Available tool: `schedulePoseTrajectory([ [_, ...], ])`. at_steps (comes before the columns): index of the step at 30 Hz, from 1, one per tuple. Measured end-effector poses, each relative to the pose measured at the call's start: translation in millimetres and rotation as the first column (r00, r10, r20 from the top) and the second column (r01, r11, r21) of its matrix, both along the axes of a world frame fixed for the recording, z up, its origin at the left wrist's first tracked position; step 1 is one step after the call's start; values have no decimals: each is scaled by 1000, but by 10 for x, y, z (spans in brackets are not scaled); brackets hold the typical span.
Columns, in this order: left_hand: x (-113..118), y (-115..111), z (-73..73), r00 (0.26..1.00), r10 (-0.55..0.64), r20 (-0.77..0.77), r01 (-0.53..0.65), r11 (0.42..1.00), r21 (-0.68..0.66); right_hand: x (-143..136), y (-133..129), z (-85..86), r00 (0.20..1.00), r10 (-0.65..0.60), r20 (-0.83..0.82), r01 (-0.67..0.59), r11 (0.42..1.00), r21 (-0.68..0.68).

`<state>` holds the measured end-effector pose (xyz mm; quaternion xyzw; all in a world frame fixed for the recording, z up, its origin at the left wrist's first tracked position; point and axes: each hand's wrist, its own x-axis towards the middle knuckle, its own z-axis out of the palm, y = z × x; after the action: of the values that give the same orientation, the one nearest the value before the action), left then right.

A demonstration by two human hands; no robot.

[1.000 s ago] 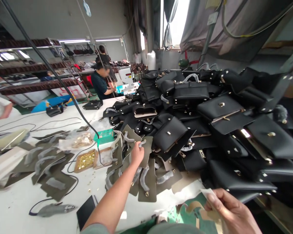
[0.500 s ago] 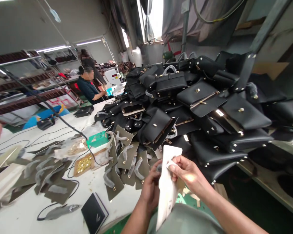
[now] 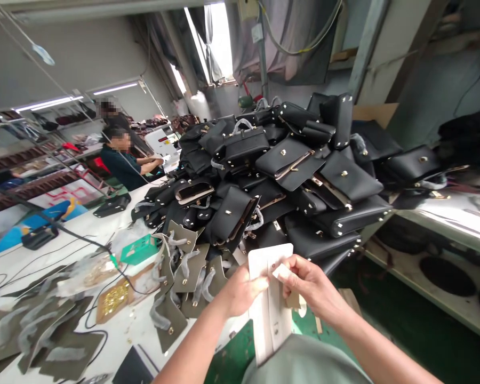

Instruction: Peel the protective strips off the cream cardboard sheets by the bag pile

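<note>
Across the desk [image 3: 139, 321], black bags [image 3: 229, 217] lie piled around the middle of the frame, olive flaps [image 3: 171, 314] beside them toward the lower left. At lower centre, my left hand [image 3: 239, 294] is clamped on the left edge of a white panel [image 3: 261, 322]; my right hand [image 3: 307, 284] pinches a small slip [image 3: 283, 272] at the panel's upper right.

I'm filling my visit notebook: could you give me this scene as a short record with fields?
Left hand: grips flat, pale rectangular panel by its edge
Right hand: pinches small, whitish, papery piece before the panel
Ahead: heap of black, leathery bags
White table: flat olive flaps with plastic-wrapped handles; green box; golden metal pieces
Background: dark-shirted person
</note>
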<state>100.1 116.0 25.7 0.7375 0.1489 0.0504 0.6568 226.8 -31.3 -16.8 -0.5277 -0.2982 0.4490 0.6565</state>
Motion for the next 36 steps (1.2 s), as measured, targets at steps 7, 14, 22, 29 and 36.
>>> schedulePoseTrajectory([
  [7, 232, -215, -95, 997, 49, 66, -41, 992, -116, 124, -113, -30, 984, -159, 83, 168, 980, -107],
  [14, 291, -387, -86, 979, 201, 37, -197, 977, -86, 153, -107, 56, 930, -259, 259, 310, 933, -181],
  [22, 411, -396, -144, 917, 399, 15, -398, 917, -20, 151, -156, 257, 928, -104, 359, 207, 943, -262],
  [29, 399, -378, -195, 925, 368, 93, -378, 917, 130, 192, -106, 141, 870, 7, 493, 187, 921, -342],
  [36, 508, -37, -498, 817, 576, -20, -573, 809, -132, -178, -36, 37, 498, 79, 864, 41, 993, -114],
])
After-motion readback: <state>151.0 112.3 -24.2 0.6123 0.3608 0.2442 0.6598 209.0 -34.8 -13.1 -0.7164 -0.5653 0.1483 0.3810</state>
